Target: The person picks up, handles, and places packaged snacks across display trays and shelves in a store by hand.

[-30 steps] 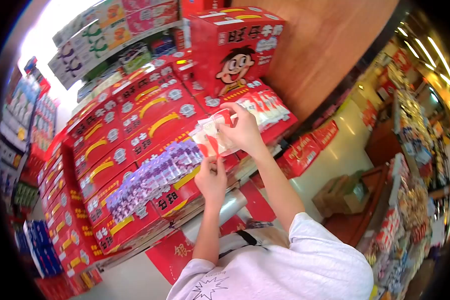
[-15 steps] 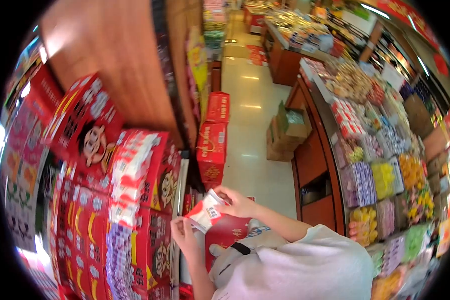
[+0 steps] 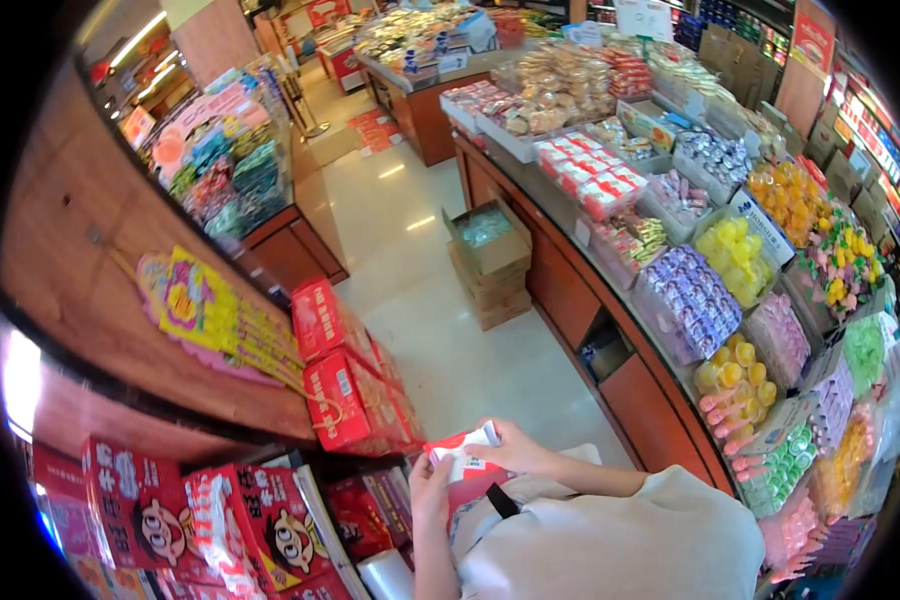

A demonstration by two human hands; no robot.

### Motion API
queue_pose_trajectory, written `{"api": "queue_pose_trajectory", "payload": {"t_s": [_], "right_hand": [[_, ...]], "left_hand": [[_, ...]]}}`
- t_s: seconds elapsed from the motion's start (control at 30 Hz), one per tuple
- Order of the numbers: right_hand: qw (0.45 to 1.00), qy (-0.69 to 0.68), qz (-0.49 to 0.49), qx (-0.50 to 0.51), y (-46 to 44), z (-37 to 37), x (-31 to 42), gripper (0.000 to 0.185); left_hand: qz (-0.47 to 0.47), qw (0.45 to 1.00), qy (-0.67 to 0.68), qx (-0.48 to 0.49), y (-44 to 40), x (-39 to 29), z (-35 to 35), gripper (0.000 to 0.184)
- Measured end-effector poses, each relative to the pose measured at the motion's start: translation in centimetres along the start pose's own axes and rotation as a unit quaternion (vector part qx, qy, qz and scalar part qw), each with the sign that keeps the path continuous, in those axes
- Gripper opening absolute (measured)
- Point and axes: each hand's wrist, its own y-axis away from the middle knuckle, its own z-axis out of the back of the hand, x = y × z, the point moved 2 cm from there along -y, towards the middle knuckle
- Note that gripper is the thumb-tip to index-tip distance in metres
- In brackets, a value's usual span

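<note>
A small red and white packet (image 3: 467, 455) is held between both hands near the bottom centre, in front of the body. My left hand (image 3: 430, 484) pinches its left end, with the fingertips at the red part. The right end is gripped by my right hand (image 3: 513, 448), its thumb and fingers closed over the white part. Beyond the hands stand red gift boxes (image 3: 355, 385) on the floor. At the lower left are red cartons (image 3: 135, 510) with a cartoon face and a row of red and white packets (image 3: 215, 525) on top.
On the right a long wooden counter (image 3: 660, 415) carries many bagged sweets. Stacked cardboard boxes (image 3: 490, 262) stand on the floor (image 3: 410, 262) beside it. A wooden panel (image 3: 70, 250) with a yellow hanging display (image 3: 210, 310) is on the left.
The view has swung right, away from the red cartons towards the aisle and sweets counter. Both hands still hold the packet, now closer to the body.
</note>
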Motion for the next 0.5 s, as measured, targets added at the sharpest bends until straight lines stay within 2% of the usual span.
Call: {"api": "queue_pose_trajectory", "payload": {"t_s": [0.03,0.1,0.2,0.27,0.4,0.5], "right_hand": [[0.999,0.005,0.017,-0.030,-0.5,1.3,-1.1,0.019],[0.996,0.025,0.045,-0.073,-1.4,3.9,-1.2,0.019],[0.995,0.060,0.021,-0.077,-3.2,6.7,-0.5,0.019],[0.996,0.059,0.000,-0.067,-5.0,7.9,-0.1,0.021],[0.992,0.069,-0.045,-0.091,-9.2,9.5,1.9,0.026],[0.987,0.060,-0.013,-0.149,-13.5,11.2,1.9,0.028]], "left_hand": [[0.010,1.000,-0.016,0.025,-1.3,0.9,-1.0,0.029],[0.024,0.999,-0.031,0.008,-2.6,0.9,-3.8,0.033],[0.012,0.997,-0.078,0.012,-6.2,1.9,-5.1,0.030],[-0.030,0.991,-0.128,0.021,-8.3,1.3,-5.9,0.025],[-0.031,0.984,-0.172,0.023,-13.5,-0.6,-7.3,0.022],[-0.013,0.987,-0.151,0.051,-18.7,-2.1,-8.9,0.022]]}}
